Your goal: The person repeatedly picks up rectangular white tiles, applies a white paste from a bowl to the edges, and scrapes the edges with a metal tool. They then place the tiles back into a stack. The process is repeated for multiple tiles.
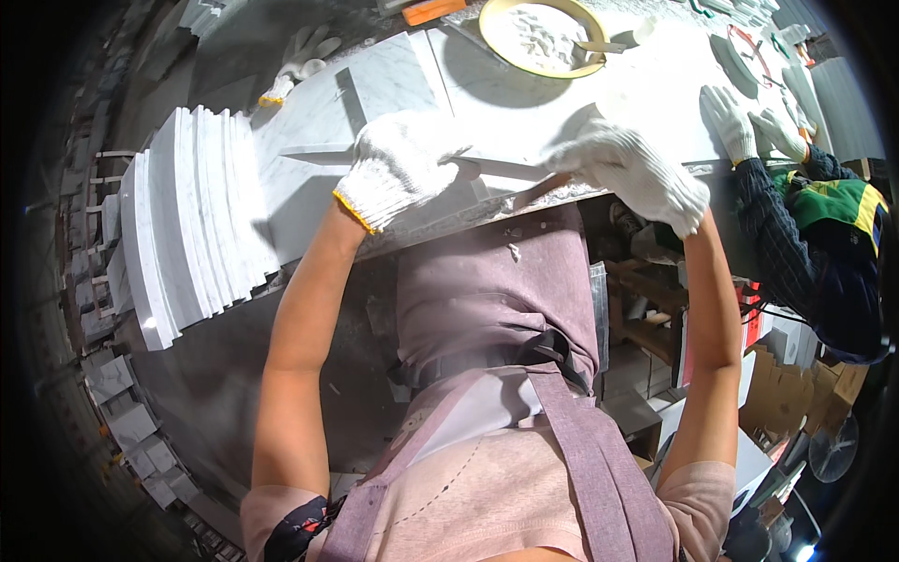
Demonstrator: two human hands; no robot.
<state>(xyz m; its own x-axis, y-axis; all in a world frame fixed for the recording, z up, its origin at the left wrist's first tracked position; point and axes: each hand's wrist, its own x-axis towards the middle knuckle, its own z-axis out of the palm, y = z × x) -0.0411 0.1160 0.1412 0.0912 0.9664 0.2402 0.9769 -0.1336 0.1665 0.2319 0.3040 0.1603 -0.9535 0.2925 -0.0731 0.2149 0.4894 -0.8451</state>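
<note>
White knitted gloves cover both my hands. My left hand (398, 164) is closed at the near edge of a marble-patterned slab, its fingertips pinching a thin strip of the same white stone (510, 170). My right hand (632, 167) wraps round a flat brown putty knife (543, 191), whose end points left along the slab's front edge. The fingers of that hand partly hide the tool. Under both hands lies the white marble slab (393, 80), with grey veins. Another thin upright piece (314, 150) shows left of my left hand.
A yellow-rimmed bowl (485, 42) of white paste holds a spatula (601, 47). Stacked white slabs (192, 220) stand at left, near a loose glove (304, 58). An orange block (434, 11) lies at the back. At right, a co-worker's gloved hands (730, 122) rest on the table.
</note>
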